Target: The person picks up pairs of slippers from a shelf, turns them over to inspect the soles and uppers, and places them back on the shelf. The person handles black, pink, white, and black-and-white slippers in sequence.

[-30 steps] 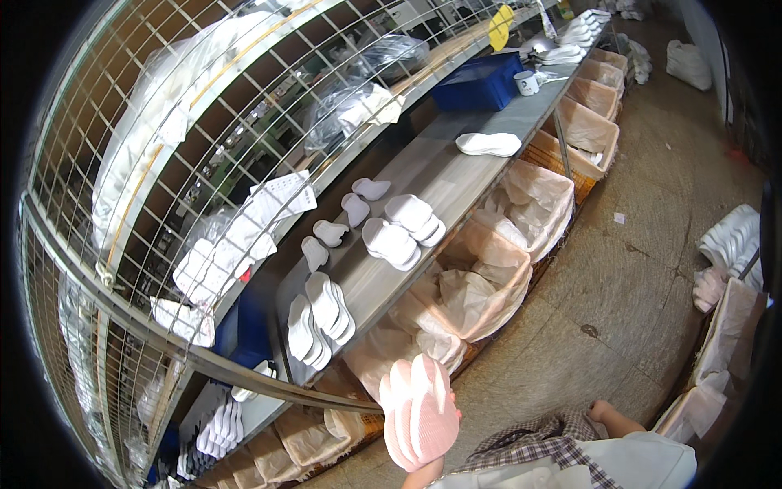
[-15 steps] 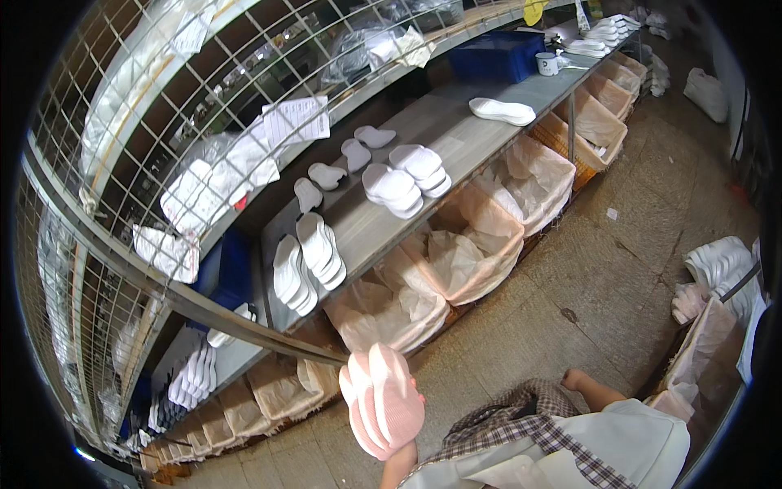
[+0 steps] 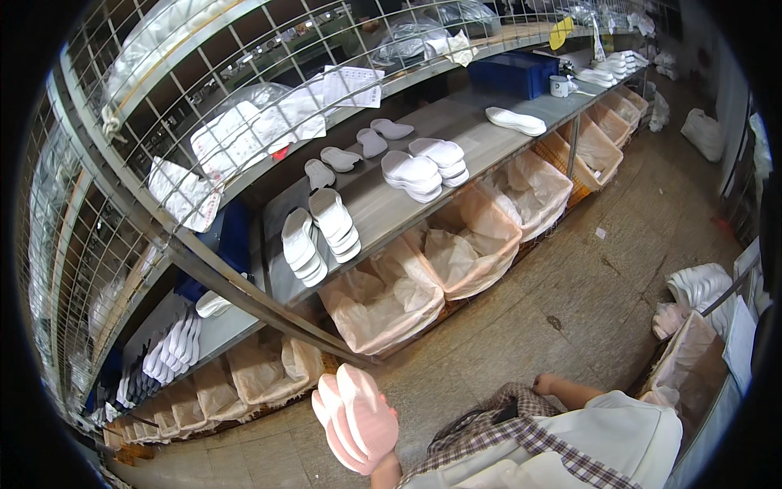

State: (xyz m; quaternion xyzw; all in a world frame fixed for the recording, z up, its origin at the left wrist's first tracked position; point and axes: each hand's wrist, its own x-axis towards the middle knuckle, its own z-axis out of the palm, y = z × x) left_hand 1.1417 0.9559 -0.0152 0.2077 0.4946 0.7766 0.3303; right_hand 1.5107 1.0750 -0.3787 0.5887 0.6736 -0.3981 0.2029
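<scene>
My left hand [image 3: 391, 410] is closed on a stack of pink soles [image 3: 358, 424], held upright and fanned slightly apart, low in the middle of the view. Fingertips show at the stack's right edge; the rest of that hand is hidden behind the soles. To the right, my right hand [image 3: 544, 384] is beside the checked cloth [image 3: 521, 407] at my waist, its fingers curled in and nothing visible in them. On the grey shelf [image 3: 371, 224] stand several stacks of white soles [image 3: 332, 224], all apart from my hands.
Lined baskets [image 3: 383, 293] sit in a row under the shelf. A metal post [image 3: 269, 314] slants down close to the pink soles. Wire mesh [image 3: 195, 106] fronts the upper rack. A blue bin [image 3: 513, 75] and a mug [image 3: 560, 86] stand farther along; another lined basket [image 3: 692, 367] is at right.
My view has shifted along the shelf. The pink soles in my left hand now appear lower and further left. My right hand also appears slightly left. The grip on the soles is unchanged.
</scene>
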